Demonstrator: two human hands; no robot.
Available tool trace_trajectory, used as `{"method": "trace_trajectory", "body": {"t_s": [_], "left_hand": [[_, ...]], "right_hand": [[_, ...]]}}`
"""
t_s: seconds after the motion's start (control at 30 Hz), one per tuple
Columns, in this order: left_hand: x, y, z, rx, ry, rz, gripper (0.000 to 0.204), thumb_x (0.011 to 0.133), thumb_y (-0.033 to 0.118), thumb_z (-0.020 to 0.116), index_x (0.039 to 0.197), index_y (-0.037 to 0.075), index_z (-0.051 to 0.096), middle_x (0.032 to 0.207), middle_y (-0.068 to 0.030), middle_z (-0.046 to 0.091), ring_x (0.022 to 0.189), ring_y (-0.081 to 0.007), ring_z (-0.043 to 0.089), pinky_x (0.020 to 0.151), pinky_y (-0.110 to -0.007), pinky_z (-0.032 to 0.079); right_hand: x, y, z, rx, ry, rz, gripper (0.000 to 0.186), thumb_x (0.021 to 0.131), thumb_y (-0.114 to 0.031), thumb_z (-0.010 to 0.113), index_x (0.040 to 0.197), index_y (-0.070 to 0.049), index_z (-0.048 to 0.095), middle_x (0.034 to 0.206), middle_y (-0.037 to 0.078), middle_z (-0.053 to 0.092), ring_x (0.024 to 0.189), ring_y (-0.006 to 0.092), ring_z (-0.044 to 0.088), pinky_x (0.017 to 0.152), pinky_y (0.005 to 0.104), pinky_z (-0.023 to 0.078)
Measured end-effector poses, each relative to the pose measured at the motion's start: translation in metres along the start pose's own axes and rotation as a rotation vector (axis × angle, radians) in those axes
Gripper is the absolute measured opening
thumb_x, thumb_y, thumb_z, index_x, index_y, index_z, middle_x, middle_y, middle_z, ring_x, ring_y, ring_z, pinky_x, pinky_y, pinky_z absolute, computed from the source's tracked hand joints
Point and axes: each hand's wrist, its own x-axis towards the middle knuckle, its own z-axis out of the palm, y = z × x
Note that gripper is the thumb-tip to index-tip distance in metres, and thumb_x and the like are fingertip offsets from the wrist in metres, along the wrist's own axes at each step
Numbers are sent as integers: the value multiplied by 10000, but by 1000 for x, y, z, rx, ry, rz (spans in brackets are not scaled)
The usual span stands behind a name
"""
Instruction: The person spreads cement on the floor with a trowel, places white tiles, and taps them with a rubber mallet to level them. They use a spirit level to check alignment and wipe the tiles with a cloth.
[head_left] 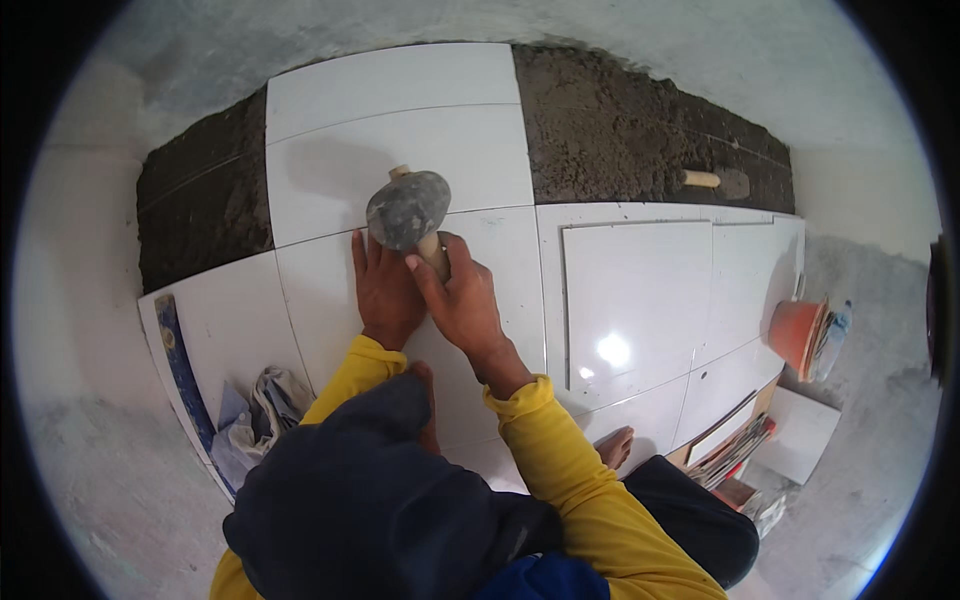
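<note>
Right hand [462,300]: closed around the pale wooden handle of the rubber mallet [408,208], thumb and fingers wrapped just below the head.
Left hand [385,290]: open, palm flat and fingers spread on the white floor tile [500,250], touching the right hand's inner side.
Rubber mallet: directly beyond both hands, grey rounded head scuffed and dusty, raised over the seam between tiles, handle end poking out past the head.
Sleeves: yellow, coming up from the lower edge; dark trousers and bare feet close below the hands.
Left of the hands: crumpled cloth rags [255,415] lying on a tile, and further out a long blue spirit level [180,365] along the tile edge.
Right of the hands: a loose glossy tile [635,300] resting flat on laid ones, light glare on it; beyond that an orange bucket [797,333] on its side, near a stack of flat pieces [735,450].
Tiles: white, smooth, square, narrow joints between them.
Far beyond the hands: dark, coarse, crumbly mortar bed [620,130] on both sides of the upper tiles; a trowel [718,182] with wooden handle lying on it, well apart to the right.
Surround: rough grey concrete floor [90,300].
</note>
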Motion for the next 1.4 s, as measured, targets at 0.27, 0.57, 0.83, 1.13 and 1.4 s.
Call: {"method": "trace_trajectory", "body": {"t_s": [0.27, 0.57, 0.83, 1.13, 1.4], "left_hand": [[4, 0, -6, 72, -68, -45, 610, 1000, 375, 649, 1557, 147, 551, 1701, -166, 376, 1637, -369, 222, 1313, -607, 139], [-1, -6, 13, 189, 137, 115, 586, 1071, 399, 606, 1611, 190, 516, 1730, -182, 350, 1612, -381, 305, 1270, -611, 245], [-10, -8, 17, 231, 27, 140, 565, 1122, 426, 509, 1636, 193, 482, 1757, -181, 284, 1639, -375, 228, 1296, -601, 190], [-35, 11, 1, 145, -147, 109, 614, 1084, 386, 579, 1636, 145, 461, 1762, -203, 252, 1643, -393, 197, 1304, -601, 172], [-47, 33, 28, 78, -179, 132, 635, 1089, 399, 580, 1655, 149, 436, 1771, -205, 231, 1645, -404, 181, 1295, -631, 155]], "right_hand": [[-19, -1, -24, 26, -27, 150, 421, 1035, -282, 719, 1287, 27, 580, 919, 276, 743, 865, 470, 753, 731, 471, 597], [-52, 53, -214, -373, 187, 95, 409, 977, -200, 752, 1273, -30, 529, 929, 271, 731, 868, 511, 704, 745, 565, 564], [-228, 214, -430, -609, 1258, 839, 498, 980, -289, 720, 1363, -25, 544, 1232, 299, 721, 1125, 510, 702, 989, 548, 549], [-355, 300, -461, -238, 1564, 1212, 447, 949, -160, 677, 1312, 62, 540, 1259, 322, 693, 1161, 488, 706, 1032, 528, 556], [-394, 326, -483, -428, 1655, 1088, 463, 954, -196, 752, 1289, 50, 547, 1212, 286, 714, 1078, 475, 722, 954, 520, 573]]}}
